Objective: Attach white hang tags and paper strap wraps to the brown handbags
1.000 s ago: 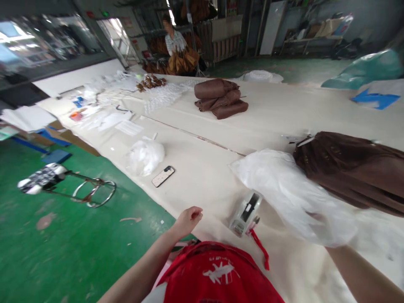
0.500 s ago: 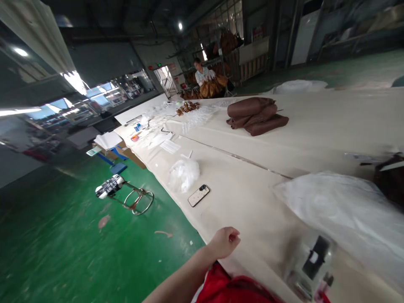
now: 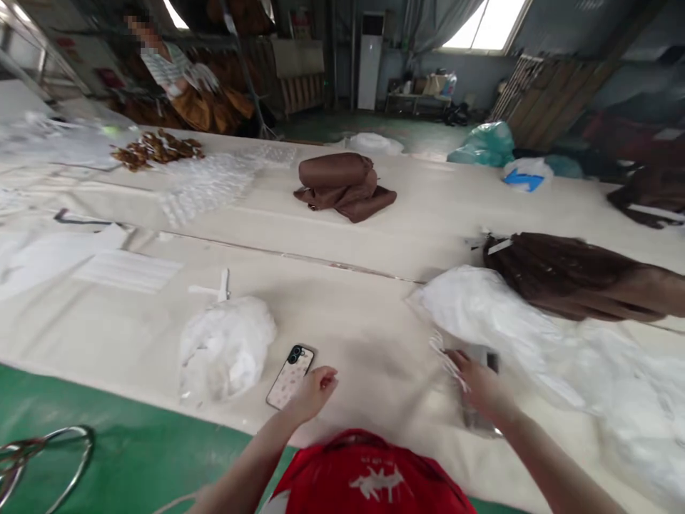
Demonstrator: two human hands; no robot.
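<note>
My left hand [image 3: 317, 392] is closed with its fingers curled in, just above the table beside a phone [image 3: 286, 382] in a pale patterned case; nothing shows in it. My right hand [image 3: 479, 382] pinches looped white cords [image 3: 447, 360], which hang from the fingertips. Under and beside that hand lies a clear box-like container [image 3: 479, 421], partly hidden and blurred. A clear bag with white contents [image 3: 227, 350] rests left of the phone. White plastic sheeting [image 3: 497, 314] spreads to the right of my right hand.
Brown folded fabric [image 3: 342, 185] and a dark brown garment [image 3: 578, 275] lie farther back on the pale table [image 3: 342, 307]. Papers [image 3: 128, 270] and bubble wrap [image 3: 208, 185] are on the left. Across the table a person [image 3: 176, 78] handles brown material. A metal stool [image 3: 69, 464] stands lower left.
My view has swung to the right and down toward the table. My right hand has come into view with white cords in its fingers. The left hand stays curled and now appears beside the phone.
</note>
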